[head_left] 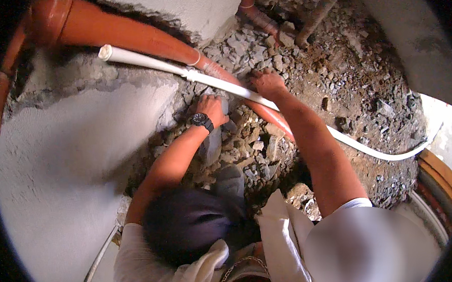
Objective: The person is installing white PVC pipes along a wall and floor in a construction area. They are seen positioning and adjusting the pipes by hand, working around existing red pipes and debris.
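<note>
My left hand [212, 109], a black watch [202, 121] on its wrist, reaches down into the rubble [246, 137] on the near side of a white plastic pipe [224, 84]. Its fingers bend downward among grey stones, with the thumb to the right; whatever they grip is hidden. Beyond the white pipe, my right hand [267, 84] has its fingers curled down at the stones beside an orange drain pipe [217, 70]. Its fingertips are out of sight. The right forearm crosses over both pipes. The white pipe lies across the orange one.
A thick orange pipe [114, 30] with a collar runs along the far left. Broken plastered wall blocks [77, 148] stand at the left and back. A round post [316, 20] slants at the back, near another orange pipe [258, 17]. Several pipes [438, 177] lie at the right edge.
</note>
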Demonstrator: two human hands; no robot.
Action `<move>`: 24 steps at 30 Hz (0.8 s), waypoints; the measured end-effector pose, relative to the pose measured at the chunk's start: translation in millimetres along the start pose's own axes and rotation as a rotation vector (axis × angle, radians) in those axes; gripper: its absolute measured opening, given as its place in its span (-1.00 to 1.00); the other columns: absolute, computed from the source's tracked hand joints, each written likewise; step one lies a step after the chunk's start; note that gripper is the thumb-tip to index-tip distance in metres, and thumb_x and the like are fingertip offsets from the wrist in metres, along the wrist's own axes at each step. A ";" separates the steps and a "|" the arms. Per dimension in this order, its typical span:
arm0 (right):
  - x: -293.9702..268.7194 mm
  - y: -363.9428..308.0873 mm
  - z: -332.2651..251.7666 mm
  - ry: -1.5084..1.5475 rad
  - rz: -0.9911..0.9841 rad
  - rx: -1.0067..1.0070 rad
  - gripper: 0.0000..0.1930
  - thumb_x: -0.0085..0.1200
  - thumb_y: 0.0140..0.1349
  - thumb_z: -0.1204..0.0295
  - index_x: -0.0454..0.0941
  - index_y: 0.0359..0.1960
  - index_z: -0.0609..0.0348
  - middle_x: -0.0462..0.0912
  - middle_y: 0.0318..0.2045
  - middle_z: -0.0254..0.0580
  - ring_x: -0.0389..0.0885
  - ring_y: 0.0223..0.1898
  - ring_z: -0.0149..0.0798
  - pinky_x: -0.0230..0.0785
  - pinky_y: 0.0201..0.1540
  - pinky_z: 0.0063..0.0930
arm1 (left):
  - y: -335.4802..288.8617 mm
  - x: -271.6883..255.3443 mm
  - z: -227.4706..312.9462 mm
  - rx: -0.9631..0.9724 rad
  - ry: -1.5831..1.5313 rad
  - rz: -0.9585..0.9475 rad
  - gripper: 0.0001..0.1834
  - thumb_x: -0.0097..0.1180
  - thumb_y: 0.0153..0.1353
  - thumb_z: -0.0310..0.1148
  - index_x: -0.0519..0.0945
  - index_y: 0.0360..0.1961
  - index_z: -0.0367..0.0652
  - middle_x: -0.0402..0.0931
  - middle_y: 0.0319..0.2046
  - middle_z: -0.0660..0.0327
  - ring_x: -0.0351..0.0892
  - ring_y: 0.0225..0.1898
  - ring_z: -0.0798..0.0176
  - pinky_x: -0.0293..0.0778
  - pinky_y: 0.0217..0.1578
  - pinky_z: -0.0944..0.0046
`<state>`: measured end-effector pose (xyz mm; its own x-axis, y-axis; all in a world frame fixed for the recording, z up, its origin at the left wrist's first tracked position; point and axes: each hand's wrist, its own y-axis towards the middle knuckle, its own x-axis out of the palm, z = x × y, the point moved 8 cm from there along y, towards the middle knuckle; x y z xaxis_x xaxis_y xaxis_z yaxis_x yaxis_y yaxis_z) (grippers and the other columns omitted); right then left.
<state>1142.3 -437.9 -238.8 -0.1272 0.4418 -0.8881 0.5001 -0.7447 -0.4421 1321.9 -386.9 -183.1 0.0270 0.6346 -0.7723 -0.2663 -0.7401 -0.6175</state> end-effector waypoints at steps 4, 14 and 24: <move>-21.2 -6.5 -2.1 -0.147 0.133 -0.163 -0.78 0.04 0.26 0.29 0.72 -0.15 -0.19 0.63 -0.01 -0.31 0.51 0.16 -0.19 0.42 0.01 -0.24 | -37.6 -14.2 3.5 -0.063 0.161 -0.104 -0.52 0.40 0.00 -0.12 0.70 -0.12 -0.22 0.66 -0.08 -0.04 0.54 0.10 -0.11 0.55 0.04 0.03; -55.4 -36.0 101.0 0.299 -0.006 0.411 -0.52 0.26 0.08 -0.07 0.70 -0.23 0.10 0.74 -0.26 -0.04 0.73 -0.13 0.02 0.60 -0.10 -0.11 | -87.7 -58.8 -74.1 -0.273 0.122 -0.084 -0.34 0.37 0.00 0.05 0.63 0.04 -0.18 0.54 0.06 -0.08 0.51 0.15 -0.09 0.47 0.12 -0.06; -43.8 -27.9 39.7 0.089 0.045 0.170 -0.60 0.10 0.25 0.27 0.61 0.15 -0.19 0.53 0.16 -0.12 0.45 0.22 -0.03 0.30 0.29 -0.07 | 7.6 23.0 24.9 0.517 0.104 0.249 -0.55 0.12 0.28 -0.25 0.54 0.18 -0.16 0.38 0.26 0.10 0.19 0.40 0.04 0.16 0.34 -0.10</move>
<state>1099.9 -456.4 -192.6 -0.0283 0.4428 -0.8962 0.3509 -0.8351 -0.4237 1296.5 -372.4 -201.9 -0.0086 0.4110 -0.9116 -0.7116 -0.6430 -0.2832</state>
